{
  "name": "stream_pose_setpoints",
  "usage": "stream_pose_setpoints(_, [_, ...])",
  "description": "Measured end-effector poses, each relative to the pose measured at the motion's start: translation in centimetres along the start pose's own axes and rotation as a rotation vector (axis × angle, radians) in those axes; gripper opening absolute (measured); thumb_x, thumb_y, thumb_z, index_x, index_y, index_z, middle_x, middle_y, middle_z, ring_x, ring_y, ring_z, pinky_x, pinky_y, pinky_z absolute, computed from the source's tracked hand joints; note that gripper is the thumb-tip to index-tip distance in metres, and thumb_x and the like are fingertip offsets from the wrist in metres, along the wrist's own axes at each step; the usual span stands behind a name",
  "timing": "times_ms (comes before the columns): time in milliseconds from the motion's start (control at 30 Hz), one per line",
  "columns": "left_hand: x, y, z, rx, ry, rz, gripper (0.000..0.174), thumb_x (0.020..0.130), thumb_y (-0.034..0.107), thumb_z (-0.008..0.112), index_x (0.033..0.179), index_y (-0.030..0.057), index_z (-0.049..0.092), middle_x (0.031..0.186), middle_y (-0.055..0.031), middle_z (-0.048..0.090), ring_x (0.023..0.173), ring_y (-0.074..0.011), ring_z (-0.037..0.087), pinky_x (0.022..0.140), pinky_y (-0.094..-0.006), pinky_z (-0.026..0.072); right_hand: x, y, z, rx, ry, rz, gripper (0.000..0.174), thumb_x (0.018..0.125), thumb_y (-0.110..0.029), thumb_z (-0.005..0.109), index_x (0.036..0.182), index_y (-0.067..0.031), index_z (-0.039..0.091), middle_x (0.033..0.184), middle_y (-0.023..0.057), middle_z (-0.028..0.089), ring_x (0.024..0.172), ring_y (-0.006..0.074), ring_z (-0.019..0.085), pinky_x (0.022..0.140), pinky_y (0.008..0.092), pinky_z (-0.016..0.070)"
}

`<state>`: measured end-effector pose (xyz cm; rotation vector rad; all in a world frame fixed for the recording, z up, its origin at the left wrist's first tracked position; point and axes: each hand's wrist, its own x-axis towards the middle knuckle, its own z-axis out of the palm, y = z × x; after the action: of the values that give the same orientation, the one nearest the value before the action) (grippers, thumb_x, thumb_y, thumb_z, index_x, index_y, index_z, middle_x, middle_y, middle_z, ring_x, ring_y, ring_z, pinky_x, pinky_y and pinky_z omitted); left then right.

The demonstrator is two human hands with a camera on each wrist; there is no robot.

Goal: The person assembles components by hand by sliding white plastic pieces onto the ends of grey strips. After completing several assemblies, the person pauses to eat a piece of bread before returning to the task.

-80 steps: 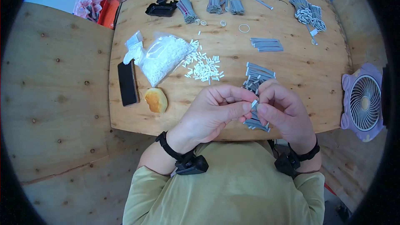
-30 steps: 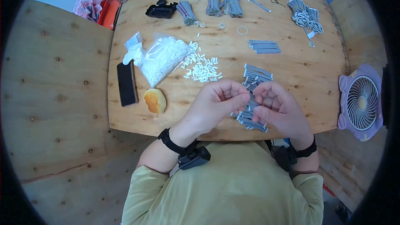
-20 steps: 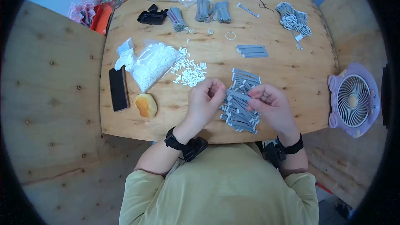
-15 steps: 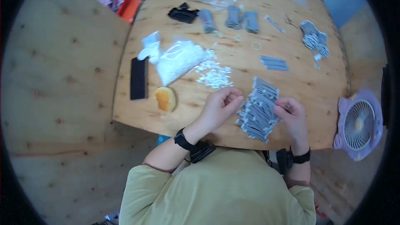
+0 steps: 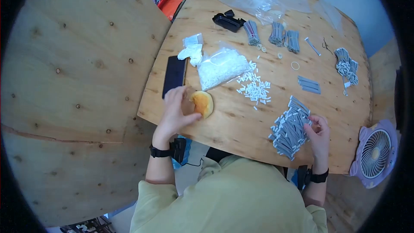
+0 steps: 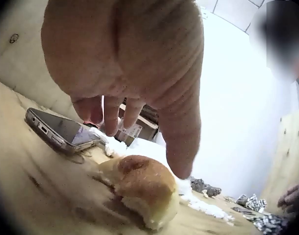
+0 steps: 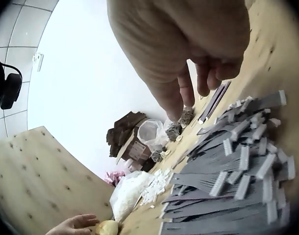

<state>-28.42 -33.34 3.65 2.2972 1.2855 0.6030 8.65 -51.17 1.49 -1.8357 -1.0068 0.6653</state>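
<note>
A round bread bun (image 5: pixel 203 104) with a browned top lies near the table's left front edge. Its side looks torn or bitten in the left wrist view. Over and beside the bun is my left hand (image 5: pixel 174 111), thumb spread from the fingers, the thumb tip right at the bun's edge. My right hand (image 5: pixel 318 136) is at the right side of a pile of short grey flat strips (image 5: pixel 289 131) with white ends. In the right wrist view its fingers hang loosely bent above the strips (image 7: pixel 228 171), with nothing seen between them.
A phone (image 5: pixel 174 75) lies behind the left hand. Beside it are a clear bag of white bits (image 5: pixel 222 67) and a loose heap of small white pieces (image 5: pixel 255 89). Bundled grey strips (image 5: pixel 277 33) stand farther back. A purple fan (image 5: pixel 374 153) is at the right.
The hands, earlier together over the strip pile with a small white-ended piece, have parted. My left hand has moved left to the bun; the right stays by the pile. The head view has turned left.
</note>
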Motion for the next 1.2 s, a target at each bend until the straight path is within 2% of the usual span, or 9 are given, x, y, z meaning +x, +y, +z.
stream_pose_setpoints(100, [-0.5, -0.8, 1.6, 0.023, -0.095, 0.025, 0.098, 0.046, 0.022, 0.078, 0.126, 0.0006, 0.025, 0.118, -0.0164, 0.038, 0.114, -0.0339, 0.03, 0.097, -0.0394, 0.0224, 0.1, -2.7, 0.5, -0.029, -0.011, 0.019, 0.021, 0.067, -0.004, 0.065, 0.086, -0.0024, 0.057, 0.092, 0.0029, 0.048, 0.078, 0.0083, 0.044, 0.063, 0.0198, 0.0336])
stream_pose_setpoints(333, [0.1, -0.9, 2.1, 0.007, -0.071, -0.042, 0.099, 0.048, 0.022, 0.078, 0.127, 0.0007, 0.024, 0.116, -0.0161, 0.04, 0.113, -0.0326, 0.031, 0.095, -0.0388, 0.0225, 0.8, -6.2, 4.2, -0.035, -0.099, -0.14, 0.021, 0.067, -0.004, 0.063, 0.087, -0.0036, 0.057, 0.09, 0.002, 0.048, 0.07, 0.0069, 0.041, 0.059, 0.0176, 0.0327])
stream_pose_setpoints(367, [0.2, -0.9, 2.0, -0.013, -0.059, -0.041, 0.099, 0.048, 0.022, 0.078, 0.128, 0.0004, 0.023, 0.115, -0.0163, 0.04, 0.112, -0.0324, 0.032, 0.095, -0.0389, 0.0227, 0.9, -6.5, 5.3, 0.075, -0.128, -0.109, 0.02, 0.069, -0.004, 0.063, 0.087, -0.0038, 0.057, 0.09, 0.0022, 0.049, 0.072, 0.0068, 0.043, 0.06, 0.0181, 0.0344])
stream_pose_setpoints(467, [0.6, -0.5, 1.4, -0.1, -0.051, -0.014, 0.099, 0.049, 0.023, 0.078, 0.128, -0.0003, 0.022, 0.113, -0.0167, 0.041, 0.109, -0.0317, 0.035, 0.094, -0.0387, 0.0238, 1.4, -8.2, 7.9, 0.034, -0.401, 0.021, 0.022, 0.072, -0.005, 0.062, 0.093, -0.005, 0.055, 0.093, 0.0022, 0.05, 0.078, 0.0079, 0.046, 0.064, 0.0197, 0.0376])
stream_pose_setpoints(667, [2.2, 3.2, 1.5, -0.441, -0.031, 0.077, 0.1, 0.054, 0.025, 0.077, 0.13, -0.0006, 0.017, 0.108, -0.0153, 0.043, 0.104, -0.029, 0.04, 0.092, -0.0361, 0.0287, 2.2, -9.5, 13.8, 0.623, -0.77, 0.274, 0.041, 0.077, -0.009, 0.06, 0.113, -0.0034, 0.041, 0.099, 0.0024, 0.051, 0.092, 0.0106, 0.049, 0.077, 0.023, 0.0403])
stream_pose_setpoints(833, [3.3, 6.3, 0.7, -0.364, 0.021, 0.151, 0.102, 0.055, 0.025, 0.077, 0.131, -0.0007, 0.014, 0.107, -0.0147, 0.043, 0.105, -0.0276, 0.04, 0.095, -0.0368, 0.0281, 2.7, -10.3, 14.0, 0.96, -0.74, 0.32, 0.045, 0.078, -0.01, 0.058, 0.117, -0.0029, 0.037, 0.11, 0.0065, 0.048, 0.1, 0.0145, 0.047, 0.085, 0.0291, 0.0385])
stream_pose_setpoints(967, [3.6, 6.7, 0.5, -0.614, 0.054, 0.21, 0.099, 0.058, 0.026, 0.075, 0.132, 0.001, 0.013, 0.109, -0.0133, 0.044, 0.106, -0.0262, 0.041, 0.096, -0.0378, 0.0257, 3.4, -12.0, 12.3, 1.115, -0.763, 0.331, 0.046, 0.079, -0.014, 0.056, 0.119, -0.0034, 0.036, 0.113, 0.0081, 0.047, 0.101, 0.0189, 0.048, 0.088, 0.0319, 0.0371])
stream_pose_setpoints(1033, [3.9, 6.1, 0.4, -0.761, 0.101, 0.252, 0.095, 0.062, 0.024, 0.072, 0.133, 0.0021, 0.014, 0.11, -0.0129, 0.044, 0.107, -0.0249, 0.041, 0.096, -0.0382, 0.0255, 4.0, -11.7, 11.3, 1.241, -0.851, 0.316, 0.047, 0.079, -0.017, 0.055, 0.119, -0.002, 0.036, 0.113, 0.0094, 0.047, 0.102, 0.0211, 0.048, 0.089, 0.0345, 0.0372])
stream_pose_setpoints(1200, [3.5, 3.3, 1.7, -0.749, 0.265, 0.106, 0.076, 0.066, 0.011, 0.064, 0.129, -0.0004, 0.022, 0.11, -0.0131, 0.044, 0.106, -0.0232, 0.041, 0.095, -0.0363, 0.0272, 3.4, -11.7, 9.0, 1.511, -0.978, 0.425, 0.055, 0.075, -0.024, 0.058, 0.119, 0.0009, 0.036, 0.114, 0.0115, 0.048, 0.1, 0.0227, 0.05, 0.084, 0.0392, 0.039])
